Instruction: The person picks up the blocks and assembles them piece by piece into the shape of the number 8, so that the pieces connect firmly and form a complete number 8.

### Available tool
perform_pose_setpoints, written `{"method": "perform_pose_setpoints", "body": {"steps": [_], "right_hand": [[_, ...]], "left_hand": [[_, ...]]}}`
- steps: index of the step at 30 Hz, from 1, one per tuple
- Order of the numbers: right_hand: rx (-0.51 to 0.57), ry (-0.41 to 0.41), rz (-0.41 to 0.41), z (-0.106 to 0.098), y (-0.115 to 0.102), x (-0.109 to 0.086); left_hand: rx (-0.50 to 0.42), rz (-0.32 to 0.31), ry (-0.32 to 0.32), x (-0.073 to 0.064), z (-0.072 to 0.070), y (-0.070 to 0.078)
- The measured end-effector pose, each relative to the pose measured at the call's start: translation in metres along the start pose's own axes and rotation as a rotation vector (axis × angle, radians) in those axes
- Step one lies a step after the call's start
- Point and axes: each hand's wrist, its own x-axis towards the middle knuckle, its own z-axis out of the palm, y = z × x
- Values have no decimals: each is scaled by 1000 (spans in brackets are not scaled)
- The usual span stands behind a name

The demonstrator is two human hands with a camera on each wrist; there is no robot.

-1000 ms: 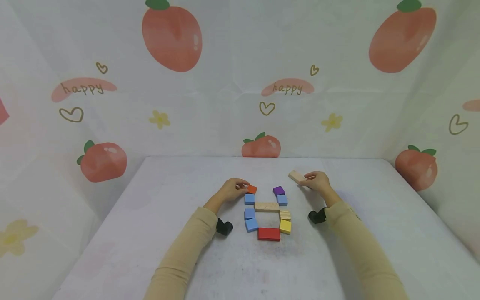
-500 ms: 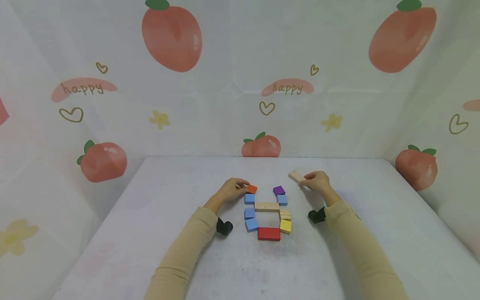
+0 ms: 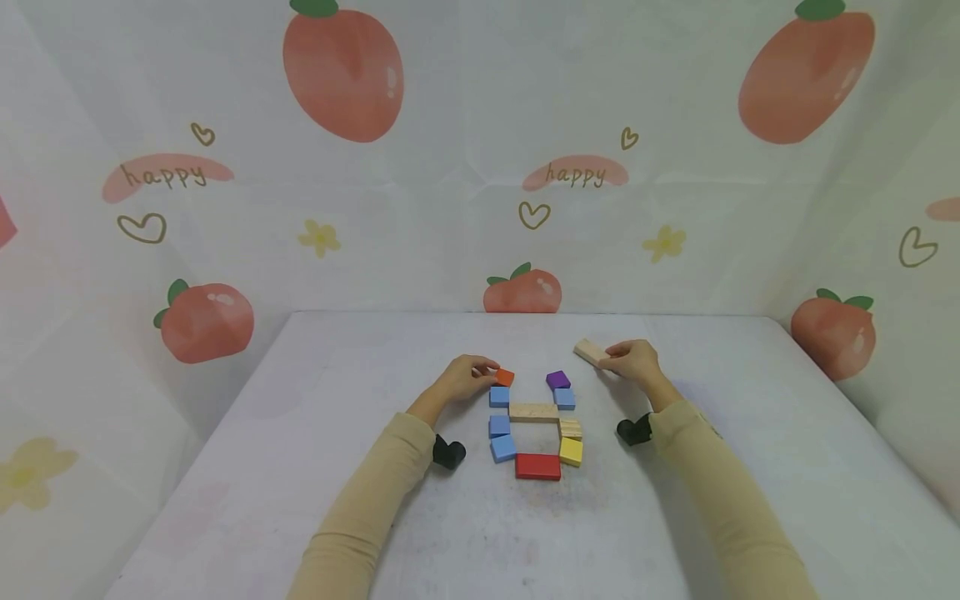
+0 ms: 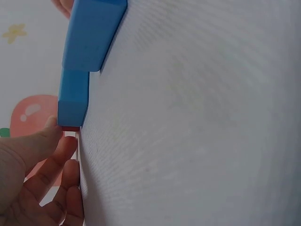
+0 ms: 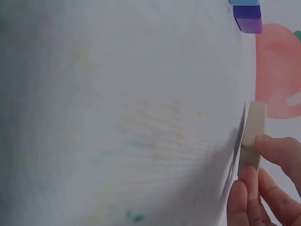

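Note:
At the far left corner of the block layout, my left hand (image 3: 465, 379) pinches an orange block (image 3: 505, 378) between thumb and fingers; in the left wrist view only a red sliver of it shows behind a blue block (image 4: 73, 101). My right hand (image 3: 633, 361) holds one end of a plain wooden block (image 3: 591, 352), thumb on one side and fingers on the other. The right wrist view shows that wooden block (image 5: 254, 129) close over the white surface, with its shadow beside it. A purple block (image 3: 558, 380) lies to its left and nearer.
Between the arms, blue blocks (image 3: 499, 427) line the left side. A long wooden block (image 3: 533, 412) crosses the middle. On the right are a blue block (image 3: 565, 399), a striped wooden block (image 3: 570, 428) and a yellow block (image 3: 571, 452). A red block (image 3: 537, 467) lies at the front.
My right hand has shifted the wooden block very slightly to the left. My left hand stays at the orange block, and the other blocks lie as before.

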Motion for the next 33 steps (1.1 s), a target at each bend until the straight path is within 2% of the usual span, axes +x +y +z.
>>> {"method": "perform_pose_setpoints", "body": {"steps": [9,18,22,33], "right_hand": [[9,-27,-61,-1,0,2],[9,-70,-48,0,-5,4],[2,-81,-66,1,-9,4],[-23,-133,-196,4,-13,8]], "left_hand": [[2,4,-2,0,0,-1],[-4,5,6,2,2,-3],[-1,9,6,3,2,-4],[-9,20,5,4,2,-5]]}}
